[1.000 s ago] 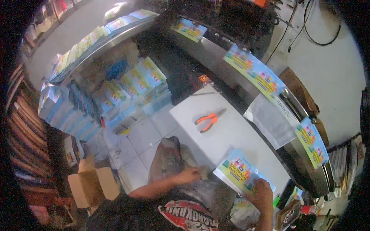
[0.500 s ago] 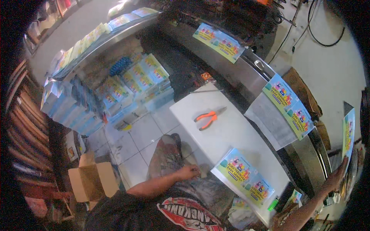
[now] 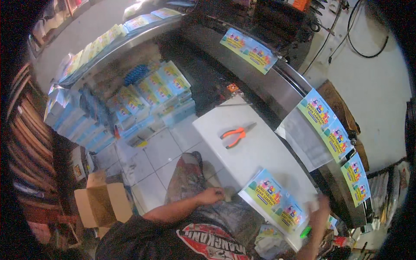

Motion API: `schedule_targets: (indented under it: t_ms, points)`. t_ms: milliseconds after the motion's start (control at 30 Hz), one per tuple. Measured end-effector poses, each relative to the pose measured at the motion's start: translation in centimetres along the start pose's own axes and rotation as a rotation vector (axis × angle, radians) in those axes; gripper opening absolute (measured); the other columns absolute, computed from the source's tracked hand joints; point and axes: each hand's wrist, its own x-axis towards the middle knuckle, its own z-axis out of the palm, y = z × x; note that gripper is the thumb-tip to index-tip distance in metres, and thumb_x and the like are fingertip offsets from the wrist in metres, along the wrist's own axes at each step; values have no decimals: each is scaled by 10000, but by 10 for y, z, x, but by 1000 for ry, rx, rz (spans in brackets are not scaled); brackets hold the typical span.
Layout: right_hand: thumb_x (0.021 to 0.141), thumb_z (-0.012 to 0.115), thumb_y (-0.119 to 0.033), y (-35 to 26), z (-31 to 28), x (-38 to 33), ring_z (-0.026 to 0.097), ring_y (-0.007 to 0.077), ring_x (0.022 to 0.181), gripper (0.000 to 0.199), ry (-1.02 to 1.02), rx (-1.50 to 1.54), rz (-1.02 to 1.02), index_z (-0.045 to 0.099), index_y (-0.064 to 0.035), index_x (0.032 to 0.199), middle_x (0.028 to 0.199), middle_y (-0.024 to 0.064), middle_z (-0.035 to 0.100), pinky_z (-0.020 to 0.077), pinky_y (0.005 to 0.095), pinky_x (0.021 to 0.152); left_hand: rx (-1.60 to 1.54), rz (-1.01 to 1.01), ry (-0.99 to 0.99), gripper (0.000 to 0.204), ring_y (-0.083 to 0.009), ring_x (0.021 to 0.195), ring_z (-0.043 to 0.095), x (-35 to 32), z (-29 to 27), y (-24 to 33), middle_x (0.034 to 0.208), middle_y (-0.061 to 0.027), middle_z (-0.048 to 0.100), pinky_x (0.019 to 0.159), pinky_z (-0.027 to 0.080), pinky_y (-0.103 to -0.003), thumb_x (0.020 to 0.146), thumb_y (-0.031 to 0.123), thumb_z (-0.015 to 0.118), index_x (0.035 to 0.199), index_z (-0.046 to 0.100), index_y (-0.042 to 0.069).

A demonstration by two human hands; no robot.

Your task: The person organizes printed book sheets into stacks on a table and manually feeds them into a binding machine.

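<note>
My left hand rests over my thigh, its fingers loosely curled and nothing visible in them. Motion smears my right hand, so its fingers are hard to read. It is at the right end of a stack of colourful printed covers, blue and yellow with cartoon figures, on the corner of a white board. One printed sheet lies on the right end of the long metal surface. Another printed sheet lies there over a blank whitish sheet, and a third sits farther off.
Orange-handled pliers and a thin rod lie on the white board. Bundled booklets stand in stacks on the tiled floor, with more booklets on the ledge behind. An open cardboard box is at lower left. A green object lies near my right wrist.
My right hand has let go of the printed sheet it held at far right and come back left to the stack. That sheet now lies flat on the metal surface. My left hand stays put.
</note>
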Motion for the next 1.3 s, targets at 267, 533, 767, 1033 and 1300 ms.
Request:
schedule_targets:
  t_ms: [267, 533, 767, 1033, 1300]
  points:
    - [593, 823, -334, -77, 43, -38, 522, 373, 1087, 641, -290, -91, -191, 592, -27, 1106, 1170, 189, 558, 444, 453, 913, -141, -50, -87, 431, -208, 743, 639, -1, 0, 1, 907, -103, 659, 662, 537, -340, 906, 421, 569, 1158, 597, 72]
    - [788, 626, -164, -70, 17, -28, 625, 364, 928, 285, -247, -94, -109, 636, -49, 1047, 1011, 188, 649, 500, 449, 826, -102, 13, -32, 437, -204, 753, 655, -8, -3, 14, 875, -109, 689, 683, 543, -347, 906, 391, 575, 1207, 581, 75]
    - [962, 473, -207, 193, -117, 30, 646, 302, 986, 361, 709, -522, 109, 549, -24, 1264, 1150, 171, 639, 518, 395, 805, 40, -47, -78, 418, -207, 830, 654, -1, -6, 25, 957, -113, 687, 762, 529, -337, 908, 371, 571, 1197, 601, 70]
    - [956, 441, -127, 255, -102, 56, 552, 274, 1166, 395, 708, -188, 118, 486, -53, 1341, 1291, 142, 560, 456, 361, 935, 48, 65, -46, 384, -207, 880, 630, 25, -2, -18, 1013, -105, 666, 758, 531, -348, 904, 355, 584, 1128, 631, 47]
    - [865, 514, -30, 213, -35, 9, 556, 330, 1108, 359, 360, -352, 209, 547, 0, 1222, 1209, 193, 580, 436, 388, 949, 91, 14, -97, 408, -189, 806, 634, 30, 3, -27, 988, -97, 651, 716, 537, -342, 911, 407, 576, 1111, 634, 56]
